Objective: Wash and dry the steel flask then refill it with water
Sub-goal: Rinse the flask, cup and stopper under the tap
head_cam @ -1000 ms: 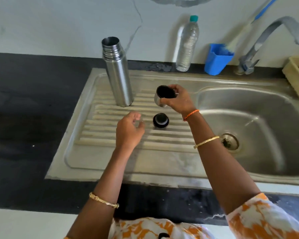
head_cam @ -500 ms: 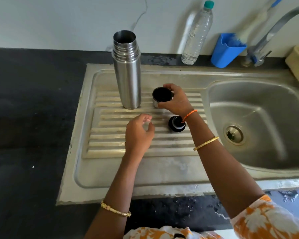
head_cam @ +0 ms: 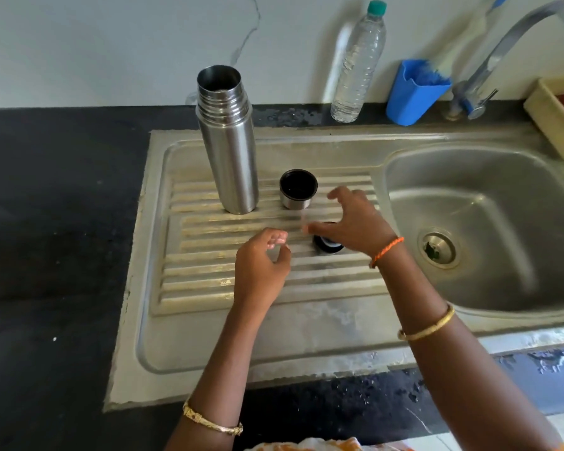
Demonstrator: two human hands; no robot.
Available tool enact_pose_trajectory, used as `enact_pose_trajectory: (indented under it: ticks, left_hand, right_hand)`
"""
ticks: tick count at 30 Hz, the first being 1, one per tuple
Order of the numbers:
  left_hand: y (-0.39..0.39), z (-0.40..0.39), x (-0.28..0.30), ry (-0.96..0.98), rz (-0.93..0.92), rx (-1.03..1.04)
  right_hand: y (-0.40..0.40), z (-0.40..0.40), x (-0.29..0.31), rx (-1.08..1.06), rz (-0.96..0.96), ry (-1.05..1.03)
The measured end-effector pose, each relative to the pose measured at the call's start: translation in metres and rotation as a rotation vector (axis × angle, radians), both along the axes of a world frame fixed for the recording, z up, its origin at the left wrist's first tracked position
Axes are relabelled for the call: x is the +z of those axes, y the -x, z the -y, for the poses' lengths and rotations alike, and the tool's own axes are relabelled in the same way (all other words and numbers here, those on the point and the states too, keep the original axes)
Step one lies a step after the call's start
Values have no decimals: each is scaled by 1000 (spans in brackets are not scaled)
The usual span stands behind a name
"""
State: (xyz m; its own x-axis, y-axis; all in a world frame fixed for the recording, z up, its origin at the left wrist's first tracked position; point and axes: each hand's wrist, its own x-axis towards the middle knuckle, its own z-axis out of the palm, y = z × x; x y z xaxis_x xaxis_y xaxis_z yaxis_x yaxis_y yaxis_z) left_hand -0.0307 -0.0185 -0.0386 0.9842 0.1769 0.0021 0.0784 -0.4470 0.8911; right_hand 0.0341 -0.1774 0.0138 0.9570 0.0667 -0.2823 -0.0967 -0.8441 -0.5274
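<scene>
Your right hand (head_cam: pixel 355 222) let go of the cup (head_cam: pixel 298 189), fingers spread over the black stopper (head_cam: pixel 327 245). Left hand (head_cam: pixel 261 268) hovers loosely curled, holding nothing. Flask (head_cam: pixel 227 141) stands upright, open, behind both hands on the drainboard (head_cam: pixel 209 320).

The steel flask (head_cam: pixel 227 141) is standing upright and uncapped at the back left of the ribbed drainboard (head_cam: pixel 209 265), blocking that corner. Just to its right the steel cup (head_cam: pixel 298 189) is sitting mouth up, apart from the flask, leaving a narrow gap between them. The black stopper (head_cam: pixel 327 247) is lying nearer, partly hidden under the right hand (head_cam: pixel 355 222), whose fingers are spreading over it. The left hand (head_cam: pixel 261 271) is hovering over the ribs' middle. The front strip of the drainboard is lying bare. Along the back wall a plastic bottle (head_cam: pixel 358 63), a blue holder (head_cam: pixel 412 92) and the tap (head_cam: pixel 489 70) are crowding the surface. The basin (head_cam: pixel 502 288) is lying open at the right.
</scene>
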Motion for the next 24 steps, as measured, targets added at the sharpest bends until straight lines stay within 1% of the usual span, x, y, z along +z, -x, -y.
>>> enact_pose_trajectory:
  ticks: [2,5,7,11,14,15,17,20,21,24]
  left_hand:
    - [3,-2,0,10,-21,-3]
    - [9,-3,-1,3,-18,4]
    - [13,-3,-1,-6,0,17]
    - [25,-1,-1,-10,36,19]
    - [39,8,2,6,35,7]
    - [43,13,3,17,37,0]
    - [50,23,4,32,32,-34]
    - [58,47,9,65,1,-123]
    - [59,55,12,96,-22,-151]
    - [59,92,23,234,-123,-236]
  right_hand:
    - [17,1,-5,58,-22,52]
    - [26,3,-20,63,48,34]
    - [26,7,-25,34,105,-13]
    - [31,15,-31,48,202,-115]
    - [42,27,-31,11,217,-236]
    - [46,32,-30,-22,188,-299]
    - [55,44,-25,-98,73,-474]
    - [68,67,-18,-254,-179,-885]
    - [70,76,-17,-297,-262,-987]
    - [76,116,-17,-347,-512,-1179]
